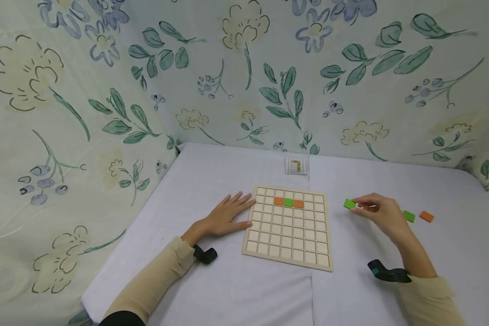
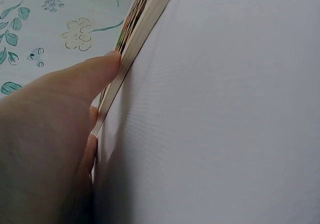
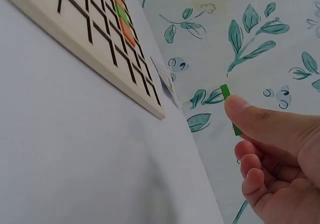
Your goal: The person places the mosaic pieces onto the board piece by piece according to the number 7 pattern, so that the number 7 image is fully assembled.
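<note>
A square wooden grid board (image 1: 287, 258) lies on the white table, with an orange tile (image 1: 279, 201), a green tile (image 1: 288, 202) and another orange tile (image 1: 299, 204) side by side in its second row from the back. My left hand (image 1: 224, 216) rests with spread, straight fingers at the board's left edge; the left wrist view shows the thumb (image 2: 102, 69) against the wooden side. To the right of the board, my right hand (image 1: 385, 217) pinches a green tile (image 1: 349, 204) between thumb and fingers. In the right wrist view that tile (image 3: 224, 91) is seen edge-on above the table.
Beyond the board lies a small card (image 1: 295, 166) printed with a grid and a coloured pattern. A loose green tile (image 1: 409, 216) and a loose orange tile (image 1: 426, 216) lie right of my right hand. Floral cloth (image 1: 269, 63) hangs behind the table (image 1: 212, 290).
</note>
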`<control>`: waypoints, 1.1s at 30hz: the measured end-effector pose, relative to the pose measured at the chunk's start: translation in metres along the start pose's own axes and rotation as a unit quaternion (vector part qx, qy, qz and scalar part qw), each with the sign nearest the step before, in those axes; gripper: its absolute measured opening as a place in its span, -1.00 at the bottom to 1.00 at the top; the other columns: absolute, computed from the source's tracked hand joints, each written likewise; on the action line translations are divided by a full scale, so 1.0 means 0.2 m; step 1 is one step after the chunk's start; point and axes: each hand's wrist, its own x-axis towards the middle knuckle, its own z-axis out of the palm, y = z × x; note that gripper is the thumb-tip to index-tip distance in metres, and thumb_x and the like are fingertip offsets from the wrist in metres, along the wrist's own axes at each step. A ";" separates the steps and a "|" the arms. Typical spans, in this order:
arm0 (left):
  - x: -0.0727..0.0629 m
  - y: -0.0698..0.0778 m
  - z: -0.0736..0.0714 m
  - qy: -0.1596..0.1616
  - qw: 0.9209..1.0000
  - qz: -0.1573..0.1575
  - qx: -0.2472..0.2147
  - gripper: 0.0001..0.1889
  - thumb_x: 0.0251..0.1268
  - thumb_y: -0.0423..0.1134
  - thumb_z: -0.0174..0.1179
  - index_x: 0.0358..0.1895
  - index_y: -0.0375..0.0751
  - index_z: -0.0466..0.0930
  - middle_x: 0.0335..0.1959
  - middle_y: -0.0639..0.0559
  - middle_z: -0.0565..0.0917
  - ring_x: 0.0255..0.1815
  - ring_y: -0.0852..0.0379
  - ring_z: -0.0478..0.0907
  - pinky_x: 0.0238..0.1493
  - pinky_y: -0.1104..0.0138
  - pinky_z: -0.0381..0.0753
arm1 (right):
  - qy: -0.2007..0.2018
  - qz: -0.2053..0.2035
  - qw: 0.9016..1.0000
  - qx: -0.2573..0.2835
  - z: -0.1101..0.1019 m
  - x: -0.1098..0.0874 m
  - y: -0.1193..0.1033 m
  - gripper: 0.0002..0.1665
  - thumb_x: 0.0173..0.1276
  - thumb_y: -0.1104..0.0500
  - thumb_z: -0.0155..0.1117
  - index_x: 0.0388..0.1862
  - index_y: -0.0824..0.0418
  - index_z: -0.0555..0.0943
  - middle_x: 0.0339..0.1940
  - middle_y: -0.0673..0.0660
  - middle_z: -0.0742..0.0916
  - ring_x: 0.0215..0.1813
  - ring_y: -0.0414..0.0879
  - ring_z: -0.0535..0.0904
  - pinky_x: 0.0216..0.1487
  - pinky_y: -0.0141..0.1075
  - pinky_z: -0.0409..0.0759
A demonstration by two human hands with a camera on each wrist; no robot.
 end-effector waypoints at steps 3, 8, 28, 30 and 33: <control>0.00 0.00 0.00 -0.002 1.000 -0.002 0.000 -0.20 0.45 0.38 -0.15 0.63 0.18 -0.10 0.64 0.14 -0.11 0.63 0.03 -0.32 0.53 0.00 -0.35 | 0.001 -0.030 1.000 0.002 0.07 0.05 0.08 -0.65 0.17 0.07 0.57 -0.08 0.15 0.76 -0.29 0.04 0.64 -0.26 -0.09 0.43 -0.43 -0.51 0.48; 0.00 0.00 0.00 0.003 1.000 0.004 0.004 -0.20 0.46 0.36 -0.14 0.63 0.15 -0.09 0.64 0.10 -0.10 0.63 0.00 -0.30 0.53 -0.03 -0.31 | -0.022 -0.042 0.998 0.028 0.11 0.08 -0.02 -0.66 0.16 0.07 0.58 -0.10 0.14 0.76 -0.30 0.05 0.64 -0.26 -0.07 0.44 -0.43 -0.45 0.51; 0.00 0.00 0.00 0.005 1.000 0.005 0.003 -0.19 0.45 0.37 -0.15 0.63 0.13 -0.07 0.64 0.08 -0.08 0.63 -0.03 -0.28 0.53 -0.05 -0.30 | -0.127 -0.001 0.989 0.078 0.28 0.09 -0.46 -0.69 0.18 0.29 0.53 -0.11 0.40 0.73 -0.36 0.12 0.63 -0.29 -0.02 0.46 -0.35 -0.40 0.48; 0.00 -0.01 0.00 0.004 1.000 0.004 0.005 -0.19 0.45 0.38 -0.17 0.63 0.14 -0.08 0.64 0.09 -0.09 0.63 -0.02 -0.29 0.53 -0.04 -0.30 | -0.132 0.001 0.988 0.086 0.30 0.08 -0.47 -0.69 0.17 0.31 0.53 -0.11 0.42 0.73 -0.35 0.12 0.63 -0.29 -0.03 0.47 -0.34 -0.40 0.48; 0.00 -0.01 0.01 0.004 1.000 0.005 0.008 -0.19 0.45 0.39 -0.18 0.63 0.16 -0.08 0.64 0.10 -0.10 0.63 -0.01 -0.29 0.53 -0.04 -0.30 | -0.138 -0.001 0.986 0.093 0.33 0.08 -0.46 -0.69 0.16 0.33 0.53 -0.12 0.43 0.73 -0.36 0.14 0.64 -0.30 -0.04 0.48 -0.35 -0.39 0.48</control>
